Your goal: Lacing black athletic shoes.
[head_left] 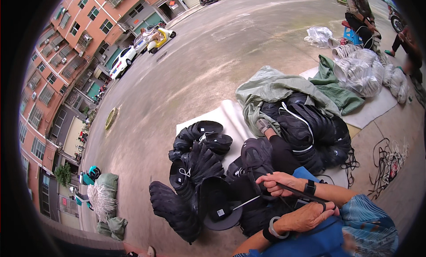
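My right hand (280,184), wearing a dark wrist strap, is closed on one end of a black strap (301,194) over my lap. My left hand (307,217), with a pale bangle and a black band, grips the strap's other end, lower and to the right. Just left of my hands are bundles of black shoe uppers (202,161), nested in curved rows. The nearest upper (220,208) opens upward with a small white label inside. From it a thin white cord (246,202) runs toward my right hand; its far end is hidden.
A big bundle of black uppers (306,124) lies ahead under a grey-green sheet (270,86). Black and white laces (388,164) are heaped at right. White bundles (361,70) and two seated people are farther back. Scooters and a white car (122,63) stand by the buildings.
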